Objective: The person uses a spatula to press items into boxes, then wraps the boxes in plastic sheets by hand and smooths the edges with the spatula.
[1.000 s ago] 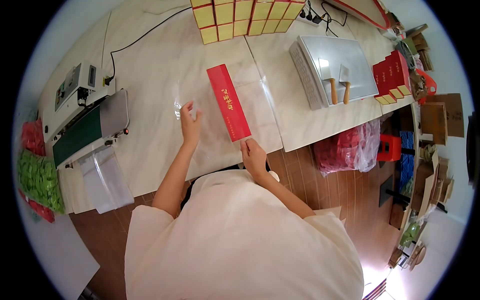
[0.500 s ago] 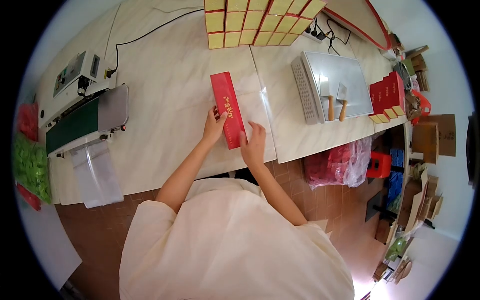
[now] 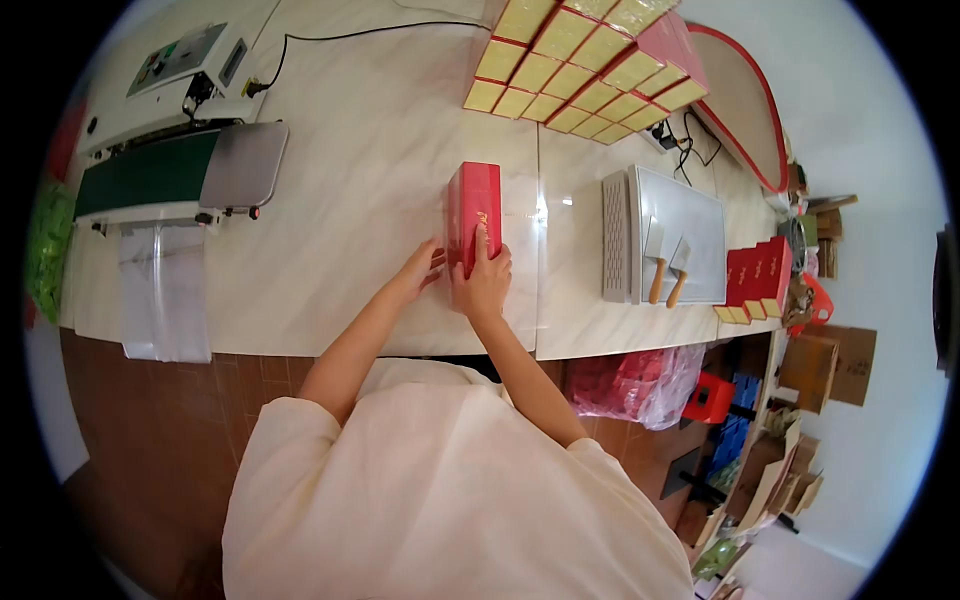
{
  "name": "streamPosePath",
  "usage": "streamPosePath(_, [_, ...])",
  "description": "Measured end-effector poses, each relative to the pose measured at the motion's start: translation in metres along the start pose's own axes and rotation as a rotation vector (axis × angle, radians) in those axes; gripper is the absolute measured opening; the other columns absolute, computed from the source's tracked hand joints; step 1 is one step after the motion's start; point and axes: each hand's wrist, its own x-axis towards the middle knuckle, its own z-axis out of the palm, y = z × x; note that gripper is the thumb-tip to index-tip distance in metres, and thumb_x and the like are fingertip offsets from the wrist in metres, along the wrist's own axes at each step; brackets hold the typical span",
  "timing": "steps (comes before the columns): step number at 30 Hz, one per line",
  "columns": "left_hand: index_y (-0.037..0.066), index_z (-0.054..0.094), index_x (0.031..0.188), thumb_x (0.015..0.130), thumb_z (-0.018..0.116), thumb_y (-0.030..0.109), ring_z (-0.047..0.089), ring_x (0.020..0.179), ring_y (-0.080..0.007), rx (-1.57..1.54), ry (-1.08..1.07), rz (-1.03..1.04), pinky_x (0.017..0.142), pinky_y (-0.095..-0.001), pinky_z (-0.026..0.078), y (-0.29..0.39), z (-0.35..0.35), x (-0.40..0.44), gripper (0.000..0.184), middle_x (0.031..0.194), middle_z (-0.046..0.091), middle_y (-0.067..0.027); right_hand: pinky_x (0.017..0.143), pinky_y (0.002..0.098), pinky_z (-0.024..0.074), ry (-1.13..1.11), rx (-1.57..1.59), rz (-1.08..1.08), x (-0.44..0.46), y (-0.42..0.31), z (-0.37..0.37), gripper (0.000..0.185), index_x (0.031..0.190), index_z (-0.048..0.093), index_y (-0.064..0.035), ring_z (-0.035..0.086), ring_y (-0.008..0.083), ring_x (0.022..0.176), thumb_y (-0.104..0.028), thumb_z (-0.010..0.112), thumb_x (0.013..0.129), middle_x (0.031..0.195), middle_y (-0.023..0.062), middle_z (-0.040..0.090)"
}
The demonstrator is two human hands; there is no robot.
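A long red box [image 3: 480,192] with gold lettering lies on the marble-patterned table [image 3: 350,180], its long side pointing away from me. My right hand [image 3: 484,278] is wrapped over the near end of the box, one finger stretched along its top. Just left of the box is my left hand [image 3: 422,270], fingers apart and holding nothing. Thin clear film seems to lie around the box; its edges are hard to make out.
Stacked yellow-ended red boxes [image 3: 570,75] stand at the back. Right of me are a grey metal case [image 3: 690,220] with two wooden-handled scrapers [image 3: 655,280] and more red boxes [image 3: 755,280]. A belt machine [image 3: 150,175] occupies the left, clear bags [image 3: 165,290] beside it.
The view has turned and shifted. My right hand has moved onto the box's top and closed over it. My left hand came to the box and now sits open just off its left side.
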Motion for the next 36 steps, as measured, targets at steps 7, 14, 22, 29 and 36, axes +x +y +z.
streamPosePath(7, [0.009, 0.032, 0.149, 0.099, 0.035, 0.058, 0.038, 0.136, -0.0221, -0.037, -0.070, 0.003, 0.115, -0.0434, 0.021, -0.015, -0.012, 0.005, 0.070, 0.148, 0.042, -0.0100, 0.090, 0.0381, 0.0457, -0.127, 0.434, 0.061, 0.017, 0.053, -0.065, 0.081, 0.153, 0.028, -0.0216, 0.052, 0.0335, 0.098, -0.015, 0.067, 0.082, 0.124, 0.0269, 0.041])
streamPosePath(14, [0.009, 0.041, 0.144, 0.101, 0.033, 0.057, 0.043, 0.132, -0.0206, -0.045, 0.062, 0.048, 0.111, -0.0391, 0.029, -0.020, -0.029, -0.007, 0.065, 0.141, 0.049, -0.0085, 0.088, 0.0354, 0.0441, -0.057, 0.377, -0.122, 0.060, 0.064, -0.182, 0.079, 0.152, 0.033, -0.0189, 0.048, 0.0273, 0.097, -0.009, 0.065, 0.081, 0.125, 0.0208, 0.040])
streamPosePath(22, [0.009, 0.045, 0.139, 0.102, 0.033, 0.054, 0.051, 0.124, -0.0201, -0.293, 0.127, 0.134, 0.105, -0.0379, 0.037, -0.020, -0.044, -0.034, 0.059, 0.135, 0.054, -0.0074, 0.100, 0.0480, 0.0382, -0.196, 0.190, -0.724, 0.095, 0.040, -0.205, 0.070, 0.141, 0.049, -0.0207, 0.045, 0.0429, 0.115, -0.007, 0.069, 0.075, 0.135, 0.0272, 0.041])
streamPosePath(29, [0.008, 0.047, 0.136, 0.100, 0.034, 0.059, 0.055, 0.116, -0.0194, -0.573, 0.268, 0.238, 0.099, -0.0360, 0.042, -0.017, -0.066, -0.057, 0.064, 0.126, 0.060, -0.0075, 0.098, 0.0480, 0.0416, -0.520, 0.146, -1.112, 0.092, 0.066, -0.120, 0.073, 0.140, 0.051, -0.0251, 0.048, 0.0396, 0.115, -0.001, 0.069, 0.073, 0.135, 0.0223, 0.043])
streamPosePath(36, [0.007, 0.049, 0.134, 0.098, 0.039, 0.061, 0.057, 0.111, -0.0197, -0.198, 0.427, 0.056, 0.097, -0.0348, 0.043, -0.027, -0.064, -0.050, 0.066, 0.120, 0.062, -0.0067, 0.099, 0.0496, 0.0413, -0.586, 0.224, -1.107, 0.076, 0.115, -0.082, 0.075, 0.139, 0.051, -0.0261, 0.049, 0.0405, 0.115, 0.001, 0.065, 0.071, 0.132, 0.0230, 0.047])
